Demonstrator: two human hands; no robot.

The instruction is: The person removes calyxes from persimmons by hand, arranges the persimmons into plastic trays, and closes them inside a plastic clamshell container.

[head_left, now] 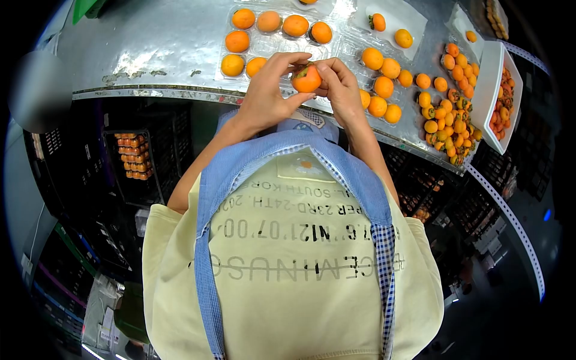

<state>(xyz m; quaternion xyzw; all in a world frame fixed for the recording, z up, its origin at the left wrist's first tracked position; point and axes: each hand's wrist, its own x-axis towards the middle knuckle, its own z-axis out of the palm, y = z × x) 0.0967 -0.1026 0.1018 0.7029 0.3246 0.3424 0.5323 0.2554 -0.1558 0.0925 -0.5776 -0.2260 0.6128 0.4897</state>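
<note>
Between my two hands is an orange persimmon (308,80), tilted so that part of its green-brown calyx shows at the upper left. My left hand (268,96) curves around its left side, with thumb below and fingers above. My right hand (341,90) pinches its right side, thumb on top. Just beyond the hands lies a clear plastic tray (275,47) with several persimmons (295,26) in its cups. Right of my right hand, a group of loose persimmons (384,87) rests on the metal table (150,42).
Farther right lie a dense pile of small persimmons (447,123) and a white box (489,90) full of more fruit. White sheets (414,27) carry single persimmons at the back. Below the table's left edge, a dark crate (111,141) holds stacked packs of fruit.
</note>
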